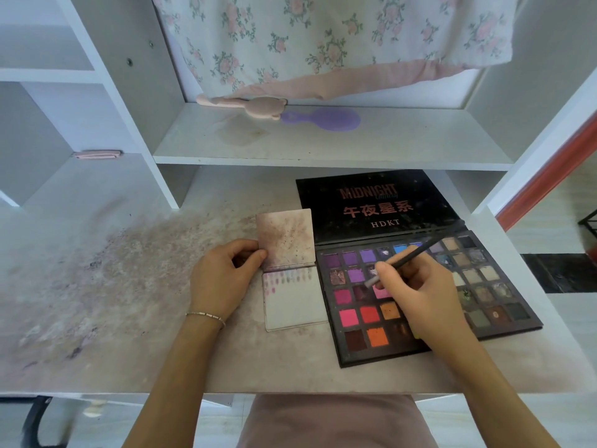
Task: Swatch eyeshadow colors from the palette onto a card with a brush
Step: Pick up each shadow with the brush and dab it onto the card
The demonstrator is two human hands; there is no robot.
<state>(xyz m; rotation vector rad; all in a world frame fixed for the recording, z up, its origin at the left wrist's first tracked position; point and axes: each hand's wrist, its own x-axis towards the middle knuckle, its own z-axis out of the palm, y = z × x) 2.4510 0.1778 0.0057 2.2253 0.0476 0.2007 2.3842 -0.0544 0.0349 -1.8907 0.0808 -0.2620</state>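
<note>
Over the palette (420,295): right hand (420,299) pinches brush (416,253), loading pink pan. Left hand (223,276) fingers pinch card (294,299). Next: carry brush to card's bare area, swatch.

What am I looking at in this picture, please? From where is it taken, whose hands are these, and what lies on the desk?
There is no machine here. A person wears a camera on the head, so this single picture looks down at their own two hands. On the powder-stained desk lies an open eyeshadow palette with many colour pans. Beside it, to its left, lies a small opened card with a row of pale swatches along the top of its lower page. The left hand pinches the card's raised upper flap. The right hand grips a thin dark brush, its tip down over the pink pans.
</note>
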